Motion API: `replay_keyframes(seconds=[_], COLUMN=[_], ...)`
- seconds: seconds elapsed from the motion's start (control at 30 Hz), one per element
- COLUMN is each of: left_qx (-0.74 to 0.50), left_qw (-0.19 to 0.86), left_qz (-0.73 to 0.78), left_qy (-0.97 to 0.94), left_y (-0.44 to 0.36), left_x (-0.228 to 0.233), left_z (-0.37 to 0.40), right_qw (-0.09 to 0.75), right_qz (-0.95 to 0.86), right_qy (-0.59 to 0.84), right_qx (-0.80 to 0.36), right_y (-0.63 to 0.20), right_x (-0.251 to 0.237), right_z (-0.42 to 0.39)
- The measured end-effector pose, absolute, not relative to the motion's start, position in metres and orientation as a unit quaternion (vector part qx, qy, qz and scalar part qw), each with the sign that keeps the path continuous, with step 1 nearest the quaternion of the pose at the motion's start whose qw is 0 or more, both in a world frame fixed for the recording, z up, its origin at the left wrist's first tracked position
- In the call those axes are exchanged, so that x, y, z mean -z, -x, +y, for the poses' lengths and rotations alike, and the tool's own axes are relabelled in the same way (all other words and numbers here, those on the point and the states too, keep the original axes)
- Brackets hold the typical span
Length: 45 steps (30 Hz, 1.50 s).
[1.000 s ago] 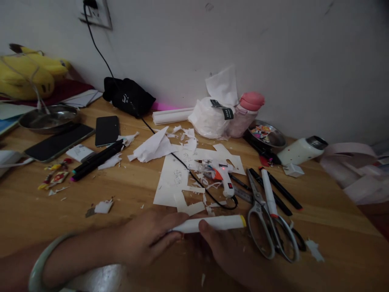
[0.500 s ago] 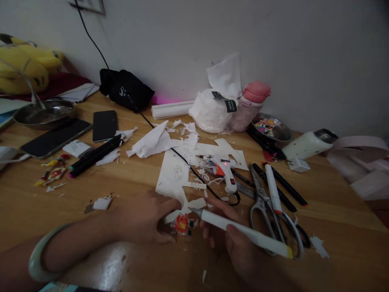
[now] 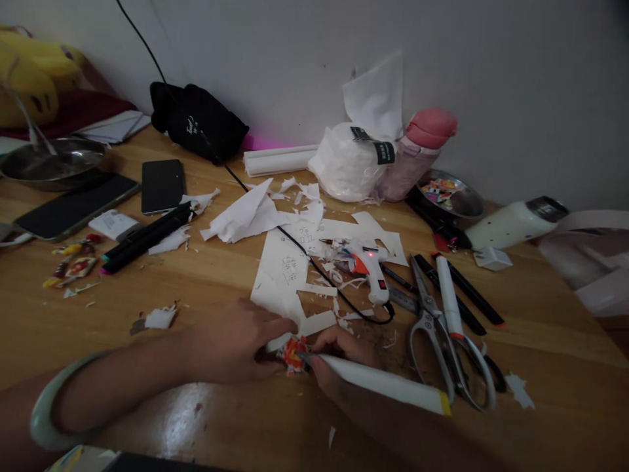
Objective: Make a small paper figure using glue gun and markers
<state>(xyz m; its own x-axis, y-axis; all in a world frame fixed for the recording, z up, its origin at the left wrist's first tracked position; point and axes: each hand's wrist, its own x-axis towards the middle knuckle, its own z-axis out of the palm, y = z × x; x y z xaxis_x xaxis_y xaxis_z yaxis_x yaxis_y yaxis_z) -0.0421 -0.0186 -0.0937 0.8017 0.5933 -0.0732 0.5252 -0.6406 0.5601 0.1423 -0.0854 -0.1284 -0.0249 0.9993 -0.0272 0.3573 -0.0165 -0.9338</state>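
A small red-and-orange figure [image 3: 293,354] lies on the wooden table in front of me. My left hand [image 3: 246,341], with a pale bangle [image 3: 46,419] at the wrist, holds it steady at its left side between thumb and forefinger. In my right hand [image 3: 339,357] is a white marker [image 3: 386,383] with a yellow end, slanted low over the table. Its tip touches the figure or sits just over it. The fingers of the right hand are pinched near the tip. Cut white paper [image 3: 280,269] lies just beyond both hands.
Beyond the hands a white glue gun [image 3: 374,275] shows a lit red light, its black cable crossing the paper. Scissors [image 3: 430,321] and several markers lie to the right. Phones [image 3: 162,187], a metal bowl [image 3: 54,164], a tissue pack [image 3: 351,164] and bottles [image 3: 515,223] stand further back.
My right hand has moved left and closed in, bringing the marker's tip from beside the figure onto it. My left fingers have drawn in around the figure. The view has shifted slightly.
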Motion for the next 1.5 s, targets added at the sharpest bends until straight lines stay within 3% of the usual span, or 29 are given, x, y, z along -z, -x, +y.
replay_keyframes(seconds=[0.1, 0.83, 1.1, 1.5], left_qx=[0.0, 0.021, 0.018, 0.015], left_qw=[0.286, 0.299, 0.291, 0.291], left_qz=[0.257, 0.274, 0.266, 0.263], left_qy=[-0.923, -0.914, -0.919, -0.92], left_y=[0.039, 0.039, 0.038, 0.038], left_x=[0.09, 0.095, 0.094, 0.091], left_z=[-0.017, -0.015, -0.015, -0.014], right_qw=[0.373, 0.314, 0.36, 0.328], right_qz=[-0.592, -0.609, -0.602, -0.621], right_qy=[0.565, 0.566, 0.551, 0.554], right_qx=[-0.437, -0.459, -0.452, -0.447], right_y=[-0.145, -0.154, -0.152, -0.152], right_x=[0.125, 0.124, 0.143, 0.124], right_z=[-0.084, -0.085, -0.088, -0.081])
